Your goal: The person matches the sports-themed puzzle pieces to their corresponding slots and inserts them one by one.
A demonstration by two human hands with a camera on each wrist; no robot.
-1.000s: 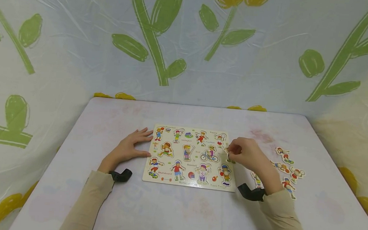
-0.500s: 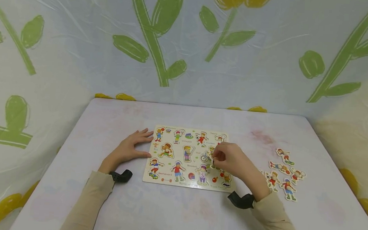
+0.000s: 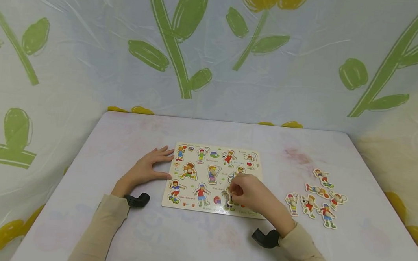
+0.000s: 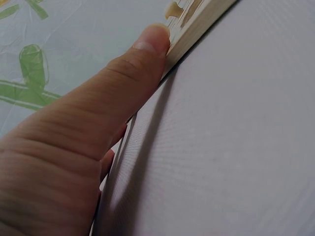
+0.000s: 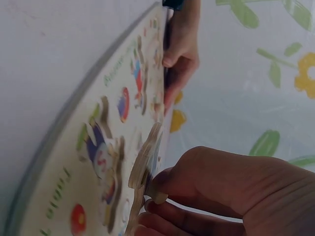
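A wooden peg puzzle board point(image 3: 196, 177) printed with sports figures lies flat on the table. My left hand point(image 3: 146, 168) rests at its left side with fingers spread, the thumb point(image 4: 142, 54) touching the board's edge. Over the lower right part of the board, my right hand point(image 3: 251, 194) pinches a puzzle piece by its knob point(image 5: 157, 194). That puzzle piece point(image 5: 146, 157) is tilted above the board in the right wrist view, close to the baseball figure point(image 5: 101, 157). Its printed face is mostly hidden by my fingers.
Several loose puzzle pieces lie on the table right of the board, among them a football figure point(image 3: 309, 205) and a blue-capped figure point(image 3: 327, 215). Table point(image 3: 203, 244) edges run along the back and sides, with flower-patterned sheeting point(image 3: 213, 52) behind.
My right hand has moved left and toward me with the puzzle piece, from the board's right edge to above its lower right part. The left hand stays in place.
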